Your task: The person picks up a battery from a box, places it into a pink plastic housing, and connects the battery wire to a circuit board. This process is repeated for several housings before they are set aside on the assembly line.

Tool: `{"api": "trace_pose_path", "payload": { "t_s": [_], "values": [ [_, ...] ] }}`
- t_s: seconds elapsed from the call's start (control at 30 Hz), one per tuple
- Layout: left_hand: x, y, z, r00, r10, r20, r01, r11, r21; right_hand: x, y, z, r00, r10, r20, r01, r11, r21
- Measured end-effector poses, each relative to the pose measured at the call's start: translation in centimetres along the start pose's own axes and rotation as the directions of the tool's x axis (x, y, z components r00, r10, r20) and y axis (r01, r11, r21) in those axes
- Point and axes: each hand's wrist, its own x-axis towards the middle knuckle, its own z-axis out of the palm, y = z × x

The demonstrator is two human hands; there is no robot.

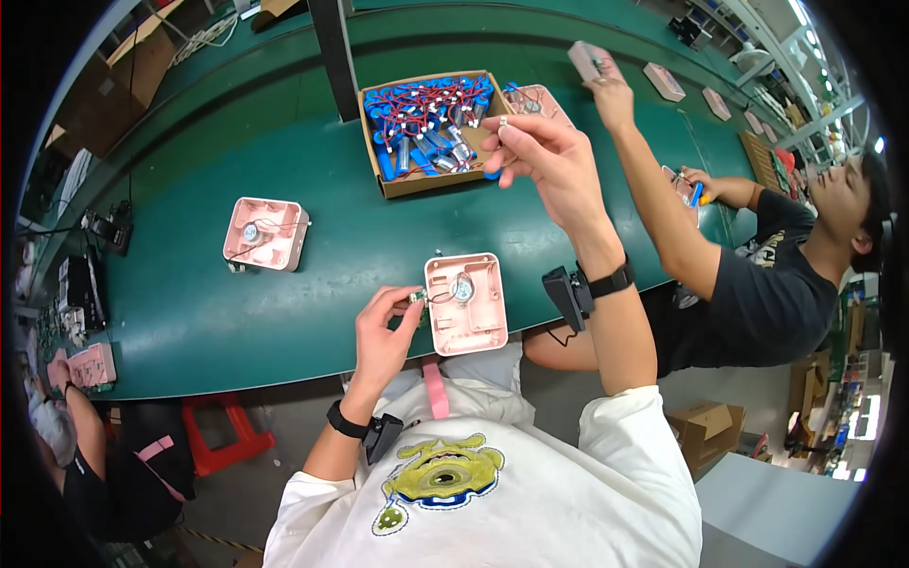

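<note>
Left hand, nearest, pinches a small green part between thumb and fingertips at the left edge of a pink shell. The shell lies open side up on the near edge of the green table; a round metal piece sits inside it with thin wires running to the part. Right hand is raised farther off, fingers closed on a tiny white connector, just right of a cardboard box filled with blue cells and red wires. A second pink shell lies to the left. A co-worker's hand holds a grey piece far right.
</note>
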Motion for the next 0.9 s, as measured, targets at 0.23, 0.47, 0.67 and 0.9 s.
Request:
{"api": "trace_pose_path", "payload": {
  "t_s": [0.23, 0.47, 0.67, 0.9],
  "values": [
    [1.0, 0.1, -0.3, 0.999, -0.02, 0.025, 0.021, 0.999, -0.041, -3.9, -1.1, 1.5, 0.979, 0.14, 0.149, -0.139, 0.99, -0.021],
    [1.0, 1.3, -0.3, 0.999, -0.018, 0.042, 0.016, 0.999, 0.05, -5.2, 1.0, 3.0, 0.918, 0.31, 0.248, -0.32, 0.947, 0.002],
    [0.9, 1.5, -0.2, 0.998, 0.038, 0.043, -0.044, 0.99, 0.137, -5.1, 0.7, 3.1, 0.926, 0.316, 0.206, -0.327, 0.945, 0.018],
    [1.0, 1.5, 0.4, 0.998, 0.057, -0.025, -0.055, 0.995, 0.083, -6.0, 0.7, 3.4, 0.906, 0.388, 0.169, -0.383, 0.922, -0.064]
  ]
}}
